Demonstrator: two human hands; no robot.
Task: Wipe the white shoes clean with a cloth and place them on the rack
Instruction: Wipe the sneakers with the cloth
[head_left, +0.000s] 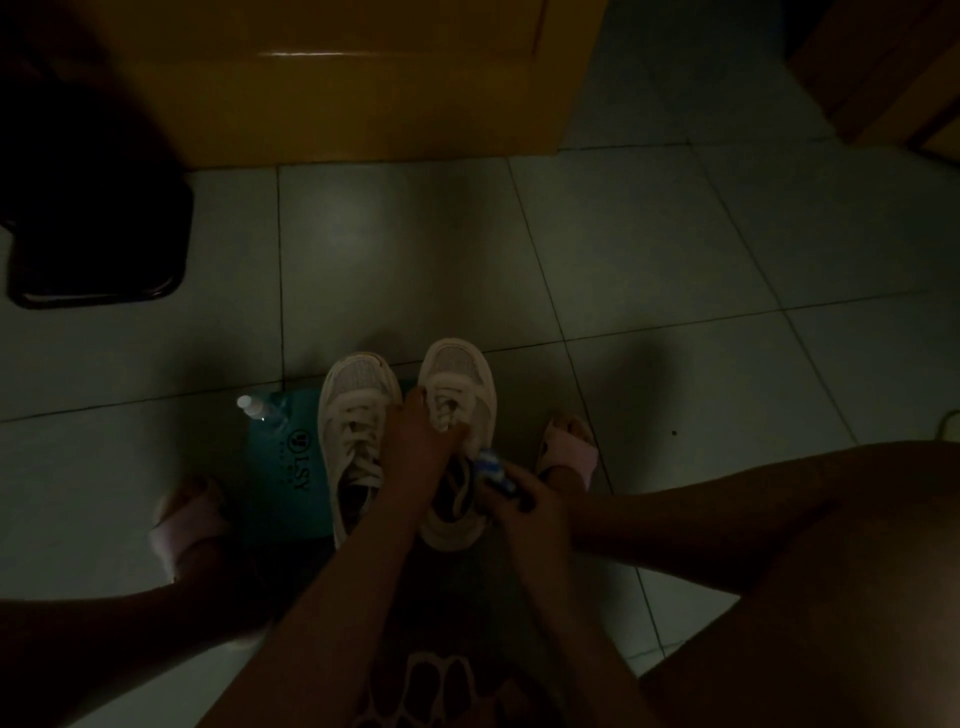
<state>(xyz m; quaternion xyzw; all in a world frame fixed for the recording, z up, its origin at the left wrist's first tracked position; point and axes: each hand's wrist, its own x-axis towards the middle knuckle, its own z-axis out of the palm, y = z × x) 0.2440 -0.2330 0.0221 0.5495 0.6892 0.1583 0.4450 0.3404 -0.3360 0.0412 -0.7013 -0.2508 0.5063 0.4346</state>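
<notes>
**Both hands on one white shoe, cloth at its side**

Nearest the camera, the person's bare legs spread to either side of a dark patterned garment, and both forearms reached forward between them. The right hand (524, 506) had its fingers curled round a bunched blue-and-white cloth (492, 470), holding it against the outer side of the right-side shoe (457, 374), near the shoe's opening. The left hand (415, 447) lay across the same shoe's laces, with the fingers bent over them and gripping the upper.

The left-side shoe (353, 395) stood just beside it, toe pointing away and laces loose. Both shoes rested on a teal bag (280, 467) printed with "LSY", which lay flat on the tiled floor (649, 249). A clear bottle (254, 408) lay at the bag's far left corner. A pink slipper (569, 449) was on the foot to the right of the shoes, and another pink slipper (179, 525) was on the foot to the left.

Farther off, a dark rounded object (98, 249) sat at the left. A yellow cabinet (363, 93) stood at the back. The light was too dim for finer detail.
</notes>
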